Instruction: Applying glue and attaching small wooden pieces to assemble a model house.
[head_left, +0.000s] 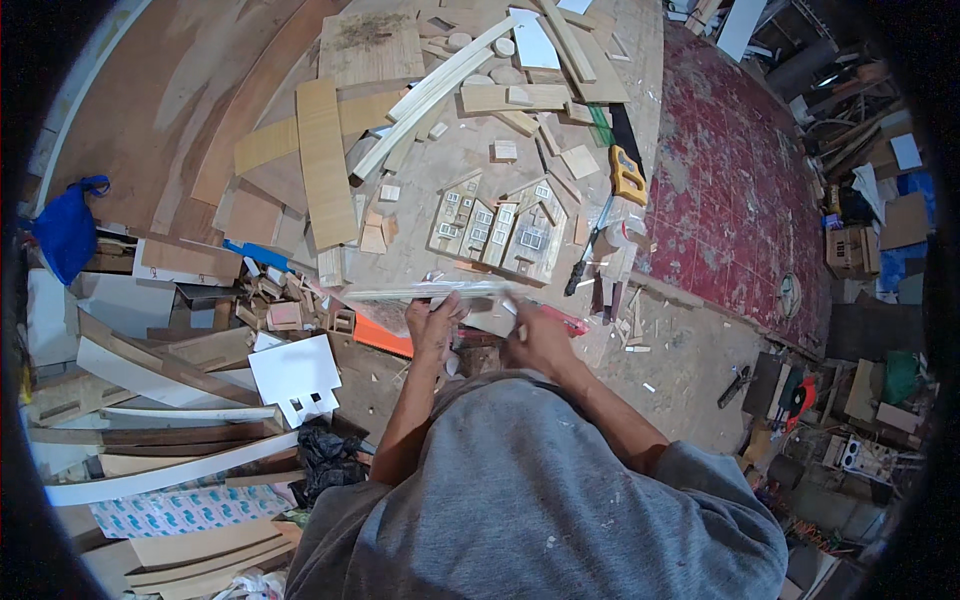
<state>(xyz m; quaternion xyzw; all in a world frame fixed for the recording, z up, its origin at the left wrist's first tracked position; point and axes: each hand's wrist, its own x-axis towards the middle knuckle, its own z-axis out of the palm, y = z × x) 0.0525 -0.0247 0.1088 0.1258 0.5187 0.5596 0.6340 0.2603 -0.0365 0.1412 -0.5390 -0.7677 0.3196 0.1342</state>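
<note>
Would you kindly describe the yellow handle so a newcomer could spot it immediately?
On the worktable, find the right edge beside the worn red surface. Right of the windowed wooden pieces lies the yellow handle, brighter than the pale wood nearby.

No lettering, label, number or sign can be made out on anything here.
</note>
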